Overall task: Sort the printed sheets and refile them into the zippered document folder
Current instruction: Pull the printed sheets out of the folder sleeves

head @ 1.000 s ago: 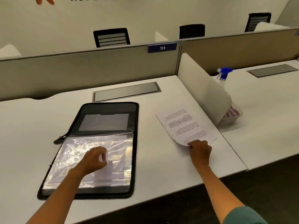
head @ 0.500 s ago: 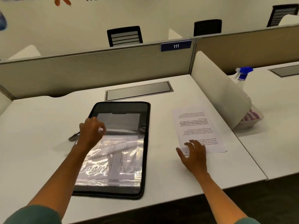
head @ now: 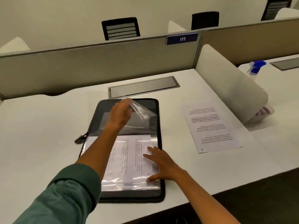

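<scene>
The white counter (head: pixel 48 126) has its near edge running across the bottom, with dark floor (head: pixel 258 191) below it at the right. A green sleeve (head: pixel 64 196) comes in from the lower left. The open black folder (head: pixel 159 159) lies flat near that edge, just left of centre, its zip pull (head: pixel 79 139) trailing off its left side.

The right hand (head: pixel 161 164) rests on the folder's near half, fingers (head: pixel 150 149) spread wide and flat on the clear sleeves (head: pixel 129 180) that cover printed sheets (head: pixel 129 156). It holds nothing.

The left hand (head: pixel 120 113) reaches over the folder's far half, its fingers pinched on a clear pocket (head: pixel 142 112) lifted up off the folder and curling.

To the right of the folder, apart from it, a single printed sheet (head: pixel 212 126) lies flat on the counter with bare surface all round. Left of the folder the counter is bare and wide.

Beyond the folder a grey cable hatch (head: pixel 144 86) is set into the counter. A curved white divider (head: pixel 229 84) stands along the right side; past it sit a blue-topped spray bottle (head: pixel 255 68) and a clear tub (head: pixel 265 110) on the next counter. A beige partition (head: pixel 80 68) closes the far edge, carrying a blue plate (head: pixel 182 39) marked 111. Black chair backs (head: pixel 121 28) show above it against a pale wall (head: pixel 64 16).
</scene>
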`<state>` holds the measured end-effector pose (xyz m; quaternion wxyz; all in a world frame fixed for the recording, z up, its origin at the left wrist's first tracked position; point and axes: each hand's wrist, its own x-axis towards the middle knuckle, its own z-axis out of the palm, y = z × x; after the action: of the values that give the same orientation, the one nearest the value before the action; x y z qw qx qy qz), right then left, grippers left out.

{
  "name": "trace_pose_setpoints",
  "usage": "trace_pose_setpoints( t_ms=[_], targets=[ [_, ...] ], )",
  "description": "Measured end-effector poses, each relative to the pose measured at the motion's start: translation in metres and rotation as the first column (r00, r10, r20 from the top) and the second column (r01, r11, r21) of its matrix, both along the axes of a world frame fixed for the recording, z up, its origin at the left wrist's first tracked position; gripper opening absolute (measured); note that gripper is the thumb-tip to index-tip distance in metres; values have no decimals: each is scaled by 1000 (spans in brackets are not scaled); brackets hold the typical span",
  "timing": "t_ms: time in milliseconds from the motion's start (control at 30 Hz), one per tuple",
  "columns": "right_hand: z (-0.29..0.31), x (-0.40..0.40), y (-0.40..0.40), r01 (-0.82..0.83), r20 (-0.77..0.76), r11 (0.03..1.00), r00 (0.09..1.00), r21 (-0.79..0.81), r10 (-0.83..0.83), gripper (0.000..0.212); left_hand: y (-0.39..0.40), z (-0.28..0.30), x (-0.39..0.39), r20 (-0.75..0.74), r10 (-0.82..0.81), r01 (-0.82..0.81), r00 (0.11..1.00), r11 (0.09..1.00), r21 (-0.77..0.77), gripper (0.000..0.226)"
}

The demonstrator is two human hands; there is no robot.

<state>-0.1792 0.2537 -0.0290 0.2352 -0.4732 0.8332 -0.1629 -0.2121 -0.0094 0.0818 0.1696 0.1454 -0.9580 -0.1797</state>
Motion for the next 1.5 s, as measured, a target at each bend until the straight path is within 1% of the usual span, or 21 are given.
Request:
trace_pose_setpoints(
  t_ms=[67,100,133,200,267,333,433,533,600,667,733,800,933,1033,1100,1233,1300,1367,1433,1467,1500],
  targets=[
    [3,-4,-4,-73,-45,993,996,92,77,109,-9,-14,3,146,-100,93,984,994,51,78],
    [5,-7,-4,-93,-64,989,993,118,102,109,-13,-21,6,191,-138,135,972,990,29,91],
    [6,-9,-5,-105,-80,986,990,132,116,107,-18,-29,10,202,-167,170,965,985,4,94],
    [6,-13,-9,-110,-118,984,985,144,127,101,-27,-45,21,179,-186,191,966,982,-9,87],
    [4,-17,-12,-99,-157,984,980,151,123,94,-33,-59,33,157,-194,192,968,981,28,75],
    [0,-18,-15,-70,-160,989,983,133,91,83,-36,-72,44,148,-211,203,966,977,64,62],
    [-2,-18,-21,45,-105,999,994,19,-43,58,-37,-86,58,188,-231,215,955,972,99,52],
    [-1,-23,-30,141,-90,981,984,-135,-154,23,-37,-92,69,235,-238,208,942,967,146,52],
    [1,-30,-36,194,-51,957,977,-217,-209,11,-37,-91,74,248,-241,203,938,964,170,53],
    [10,-37,-43,278,49,928,960,-250,-275,7,-38,-84,78,255,-242,193,936,960,202,58],
    [23,-46,-50,342,137,893,939,-294,-315,7,-39,-70,82,293,-237,158,926,950,271,78],
    [35,-54,-59,383,189,857,923,-345,-336,10,-40,-56,86,303,-245,141,921,935,327,98],
    [57,-67,-72,474,288,804,876,-359,-388,12,-27,-32,92,278,-333,230,901,910,346,90],
    [64,-73,-77,527,305,751,848,-399,-433,14,-16,-24,94,279,-393,283,876,888,363,99],
    [64,-74,-77,605,339,677,796,-418,-502,15,-11,-22,93,268,-401,306,876,891,335,91],
    [62,-68,-75,717,411,567,697,-405,-588,20,-1,-19,89,233,-418,358,878,896,261,60],
    [58,-61,-72,765,462,510,644,-394,-610,23,1,-17,88,218,-386,340,896,914,219,48],
    [54,-54,-66,820,552,454,571,-349,-608,25,1,-17,87,196,-349,317,916,931,179,35],
    [51,-49,-57,868,691,429,470,-249,-550,24,1,-15,86,170,-336,311,926,937,157,29],
    [49,-48,-52,877,746,439,424,-196,-513,22,1,-14,85,159,-337,313,928,937,155,28],
    [48,-47,-47,870,781,467,400,-158,-480,20,1,-13,84,149,-339,316,929,936,158,28]
  ],
)
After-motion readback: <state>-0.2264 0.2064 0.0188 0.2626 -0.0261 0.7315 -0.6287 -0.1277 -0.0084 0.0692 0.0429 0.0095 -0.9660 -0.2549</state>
